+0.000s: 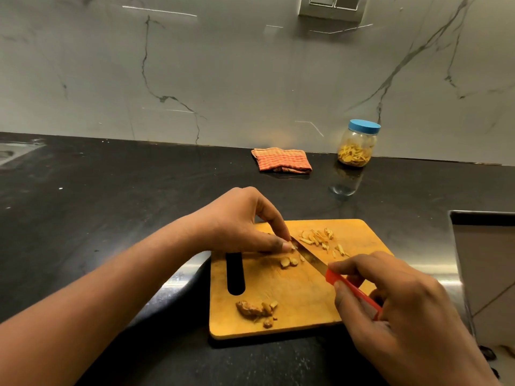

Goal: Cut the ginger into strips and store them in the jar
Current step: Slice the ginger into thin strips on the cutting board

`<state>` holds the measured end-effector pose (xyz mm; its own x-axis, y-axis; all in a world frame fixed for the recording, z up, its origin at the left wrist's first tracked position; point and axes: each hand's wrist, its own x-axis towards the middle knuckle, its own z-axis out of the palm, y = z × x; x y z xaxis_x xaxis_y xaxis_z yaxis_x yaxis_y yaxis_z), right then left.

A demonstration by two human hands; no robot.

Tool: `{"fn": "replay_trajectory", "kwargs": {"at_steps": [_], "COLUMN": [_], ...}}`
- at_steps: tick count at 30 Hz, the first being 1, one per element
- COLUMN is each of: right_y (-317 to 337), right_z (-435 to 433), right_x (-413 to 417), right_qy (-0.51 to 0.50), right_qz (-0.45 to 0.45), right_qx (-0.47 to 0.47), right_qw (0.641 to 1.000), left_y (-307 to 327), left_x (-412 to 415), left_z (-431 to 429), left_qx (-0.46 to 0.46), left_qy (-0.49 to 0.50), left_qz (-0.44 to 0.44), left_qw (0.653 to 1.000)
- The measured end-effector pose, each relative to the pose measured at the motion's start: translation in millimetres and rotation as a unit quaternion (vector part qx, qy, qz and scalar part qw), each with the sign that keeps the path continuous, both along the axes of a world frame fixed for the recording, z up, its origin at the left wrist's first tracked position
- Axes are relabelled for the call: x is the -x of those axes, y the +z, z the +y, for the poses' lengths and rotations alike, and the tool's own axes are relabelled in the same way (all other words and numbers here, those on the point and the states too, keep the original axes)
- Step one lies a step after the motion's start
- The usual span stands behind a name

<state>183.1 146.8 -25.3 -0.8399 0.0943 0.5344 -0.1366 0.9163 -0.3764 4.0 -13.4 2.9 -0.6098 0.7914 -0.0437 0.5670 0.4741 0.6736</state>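
A yellow cutting board [301,291] lies on the black counter. My left hand [239,221] pinches a small ginger piece [292,245] against the board with its fingertips. My right hand [401,307] grips the red handle of a knife [342,282], whose blade rests beside the left fingertips. Cut ginger strips [320,239] lie scattered at the board's far right. Two ginger slices [288,262] sit mid-board. A larger ginger chunk [255,309] with scraps lies near the front edge. A clear jar [356,146] with a blue lid on, holding strips, stands by the wall.
A folded orange checked cloth [281,160] lies by the marble backsplash, left of the jar. A steel sink edge [16,151] shows at the far left. A metal-rimmed panel [485,263] stands at the right. A wall socket [331,6] is above.
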Motion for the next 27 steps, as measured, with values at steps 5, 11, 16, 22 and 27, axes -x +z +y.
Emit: {"fn": "replay_trajectory", "kwargs": {"at_steps": [5,11,16,22,27], "right_y": [5,0,-1,-2,1], "right_z": [4,2,8,18,21], "right_x": [-8,-10,-7,-14,-20], "right_qy": [-0.011,-0.033,-0.045,-0.048,-0.046], "right_qz": [0.009,0.033,0.017,0.013,0.015], "right_qx": [0.018,0.017,-0.004,0.000,0.003], "right_qw": [1.000,0.999,0.999,0.999,0.999], "left_y": [-5,-7,-8,-7,-6], "left_x": [-5,-11,-13,-15,-15], "left_z": [5,8,9,9,9], "left_qx": [0.001,0.002,0.005,0.004,0.008], "left_qy": [0.005,-0.011,-0.017,-0.015,-0.019], "left_qz": [0.067,0.123,0.128,0.122,0.127], "left_qw": [0.998,0.992,0.992,0.992,0.992]}}
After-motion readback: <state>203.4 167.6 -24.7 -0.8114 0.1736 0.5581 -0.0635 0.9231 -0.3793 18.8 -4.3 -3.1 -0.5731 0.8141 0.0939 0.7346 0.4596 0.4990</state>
